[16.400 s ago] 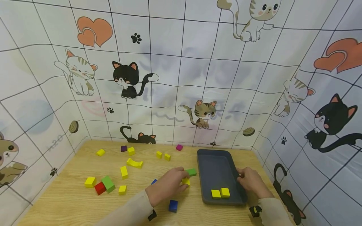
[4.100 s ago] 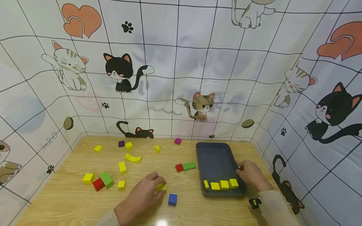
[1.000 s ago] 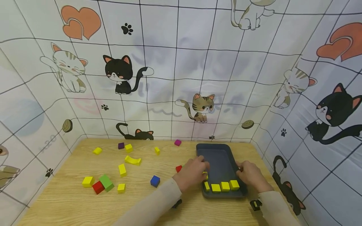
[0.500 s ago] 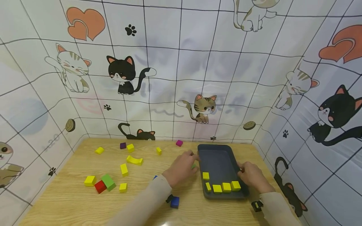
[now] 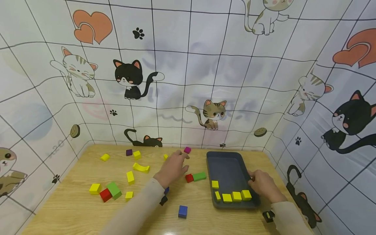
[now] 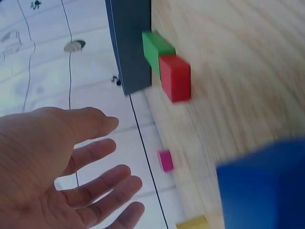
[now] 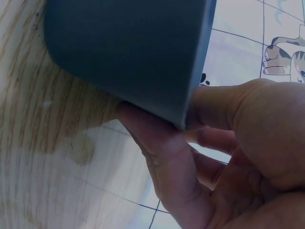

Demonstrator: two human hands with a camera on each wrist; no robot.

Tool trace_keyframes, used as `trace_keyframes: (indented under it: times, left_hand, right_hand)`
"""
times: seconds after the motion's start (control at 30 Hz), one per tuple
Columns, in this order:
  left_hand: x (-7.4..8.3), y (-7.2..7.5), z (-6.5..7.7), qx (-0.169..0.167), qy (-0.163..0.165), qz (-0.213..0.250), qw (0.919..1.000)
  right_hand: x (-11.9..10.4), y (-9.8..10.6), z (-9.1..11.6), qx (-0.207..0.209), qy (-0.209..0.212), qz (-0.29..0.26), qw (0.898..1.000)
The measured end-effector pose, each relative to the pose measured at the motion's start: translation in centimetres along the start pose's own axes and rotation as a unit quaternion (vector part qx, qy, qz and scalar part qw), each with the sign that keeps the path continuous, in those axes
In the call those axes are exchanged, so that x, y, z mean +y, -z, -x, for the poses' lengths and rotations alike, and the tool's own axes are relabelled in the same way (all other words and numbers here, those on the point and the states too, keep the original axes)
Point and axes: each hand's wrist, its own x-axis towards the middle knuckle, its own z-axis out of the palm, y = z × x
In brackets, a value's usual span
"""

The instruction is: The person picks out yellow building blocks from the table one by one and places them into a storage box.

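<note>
My left hand [image 5: 172,168] reaches over the middle of the table, fingers spread and holding nothing in the left wrist view. Close to its fingertips in the head view are a small yellow block [image 5: 165,157] and a magenta block [image 5: 187,150]. A red block [image 5: 189,178] and a green block [image 5: 199,176] lie end to end right of it. My right hand [image 5: 265,186] pinches the right rim of a dark grey tray [image 5: 227,163], thumb and fingers on either side of its wall [image 7: 143,62]. Several yellow blocks [image 5: 236,196] lie along the tray's near and left sides.
Left on the wooden table [image 5: 73,212] lie more yellow blocks [image 5: 95,189], a yellow arch [image 5: 141,168], a red block [image 5: 105,195], a green block [image 5: 114,190] and a purple block [image 5: 129,152]. A blue block [image 5: 182,211] stands in front. A cat-print curtain [image 5: 173,75] surrounds the table.
My left hand has put a yellow block at the tray's left side, released it and moved left. Over the longer span, several yellow blocks have joined those in the tray. My right hand stays on the rim.
</note>
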Motion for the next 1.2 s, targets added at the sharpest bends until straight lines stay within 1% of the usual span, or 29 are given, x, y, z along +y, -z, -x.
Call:
trace_keyframes:
  times: [0.13,0.3,0.43,0.5,0.57,0.77,1.0,1.2]
  left_hand:
    - [-1.6,0.5,0.3,0.008,0.036,-0.005,0.9993]
    - [-3.2,1.1,0.5,0.011,0.074,-0.005,0.9972]
    - [-4.3,1.2,0.6,0.004,0.105,-0.006,0.9945]
    - [-4.8,1.1,0.6,-0.001,0.115,-0.003,0.9934]
    - [-5.2,1.0,0.5,-0.004,0.120,0.003,0.9928]
    - [-6.0,0.6,0.6,0.000,0.116,0.004,0.9932]
    - [-6.4,0.4,0.6,-0.004,0.115,0.012,0.9933]
    - [-6.3,0.3,0.8,-0.008,0.114,0.023,0.9931]
  right_hand:
    - [-0.1,0.1,0.3,0.002,0.006,-0.008,1.000]
    - [-0.1,0.1,0.3,0.005,0.014,-0.020,1.000]
    - [0.1,0.1,0.1,0.006,0.014,-0.022,1.000]
    - [0.1,0.1,0.1,0.007,0.013,-0.024,1.000]
    - [0.1,0.1,0.1,0.006,0.013,-0.025,1.000]
    - [0.1,0.1,0.2,0.001,0.009,-0.027,1.000]
    - [0.1,0.2,0.2,0.001,0.007,-0.025,1.000]
    - [0.3,0.1,0.0,0.000,0.005,-0.026,1.000]
